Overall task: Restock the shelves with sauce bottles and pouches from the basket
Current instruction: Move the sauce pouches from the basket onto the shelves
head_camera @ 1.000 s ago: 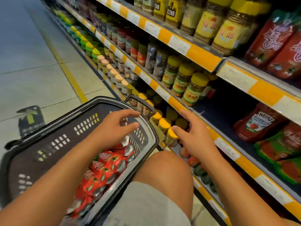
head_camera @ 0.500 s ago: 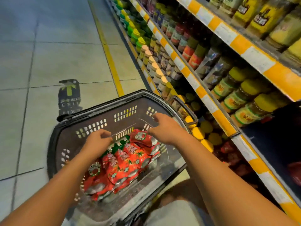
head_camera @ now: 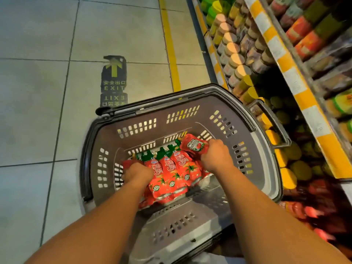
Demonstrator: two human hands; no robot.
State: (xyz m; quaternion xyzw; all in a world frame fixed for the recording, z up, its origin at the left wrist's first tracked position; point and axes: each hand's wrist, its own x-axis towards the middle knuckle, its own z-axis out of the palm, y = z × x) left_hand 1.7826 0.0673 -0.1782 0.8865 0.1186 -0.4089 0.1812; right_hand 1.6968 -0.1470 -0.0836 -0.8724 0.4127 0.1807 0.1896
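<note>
1. In the head view, on the tiled aisle floor beside the shelving: one dark grey perforated plastic shopping basket [head_camera: 266,159], handle folded down, standing close to the shelves, presumably to keep each carry short.
2. Contents: red tomato-sauce pouches with green caps [head_camera: 171,168], several lying side by side, caps towards the far wall, more heaped beneath.
3. Right hand [head_camera: 216,159]: fingers curled round a red flat sauce pouch with a white label [head_camera: 194,145], its top raised off the heap at the far right, seemingly to free it for lifting out.
4. Left hand [head_camera: 138,173]: down at the left edge of the pile, knuckles up; fingers curl under, but whether they grip a pouch cannot be told.
5. Yellow-and-white-edged metal shelves [head_camera: 297,88], right: jars with yellow and beige lids [head_camera: 233,60] in rows. The restocking slot is not identifiable here.
6. Floor: a dark exit-arrow sticker [head_camera: 114,80].
</note>
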